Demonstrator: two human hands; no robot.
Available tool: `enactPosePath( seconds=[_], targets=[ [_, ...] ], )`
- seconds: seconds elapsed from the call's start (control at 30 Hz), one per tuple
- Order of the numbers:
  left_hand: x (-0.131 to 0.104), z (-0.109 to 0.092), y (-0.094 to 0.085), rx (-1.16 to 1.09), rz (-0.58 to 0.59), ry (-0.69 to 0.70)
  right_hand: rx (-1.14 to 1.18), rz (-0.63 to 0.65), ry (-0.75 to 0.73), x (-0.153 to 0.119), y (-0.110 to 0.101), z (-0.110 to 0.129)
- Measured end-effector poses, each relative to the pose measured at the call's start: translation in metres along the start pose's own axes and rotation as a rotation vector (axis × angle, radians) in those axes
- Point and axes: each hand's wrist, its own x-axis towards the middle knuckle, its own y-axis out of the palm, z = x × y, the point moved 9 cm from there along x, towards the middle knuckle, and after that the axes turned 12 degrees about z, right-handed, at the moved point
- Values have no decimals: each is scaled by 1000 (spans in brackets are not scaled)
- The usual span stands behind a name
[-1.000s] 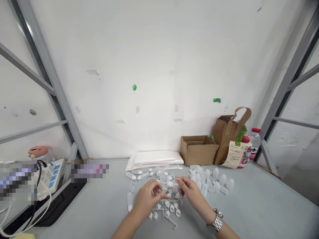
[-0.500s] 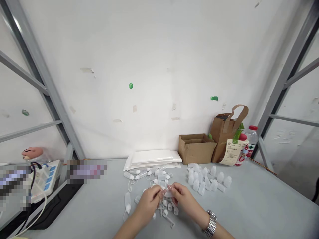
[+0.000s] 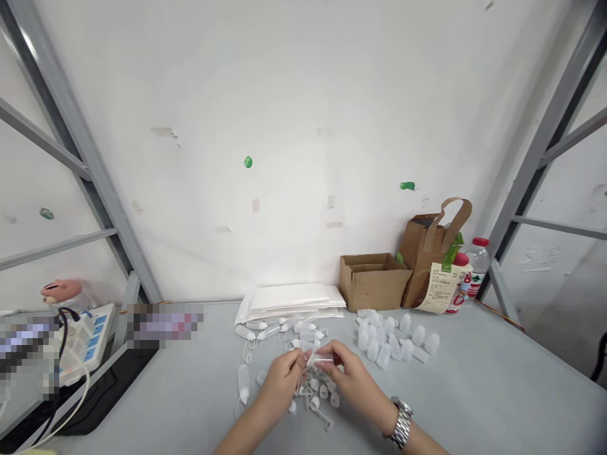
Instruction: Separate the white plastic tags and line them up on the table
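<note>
A small translucent plastic squeeze bottle (image 3: 324, 359) lies sideways between my hands, above the table. My right hand (image 3: 353, 376) is closed on its body, thumb and fingers on either side. At the bottle's left end, my left hand (image 3: 283, 380) pinches a white cap, partly hidden by the fingers. Beneath my hands is a heap of loose white caps (image 3: 323, 392) with straps. Just beyond lie several capped bottles (image 3: 270, 332); one capped bottle (image 3: 243, 381) lies apart, left of my left hand. Uncapped bottles (image 3: 372, 350) are grouped to the right.
White padded envelopes (image 3: 289, 300) are stacked near the wall. Beside them stand an open cardboard box (image 3: 377, 291), a brown paper bag (image 3: 417, 265) and a red-capped bottle (image 3: 478, 259). A power strip (image 3: 97, 344) with cables is at the left, next to a black panel (image 3: 111, 392).
The bottle has turned and now shows clearly between my hands. My right hand has risen slightly and grips its body; my left fingers have shifted a little at the cap end.
</note>
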Motion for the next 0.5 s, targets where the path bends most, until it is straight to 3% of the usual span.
enactPosePath(
  seconds=[0.2, 0.37, 0.5],
  targets=[
    [0, -1, -2, 146, -21, 15, -23, 115, 36, 0, 6, 3],
    [-2, -1, -4, 165, -27, -12, -147, 78, -74, -1, 1, 15],
    [-4, -3, -4, 204, -32, -19, -230, 158, -66, -2, 9, 16]
  ],
)
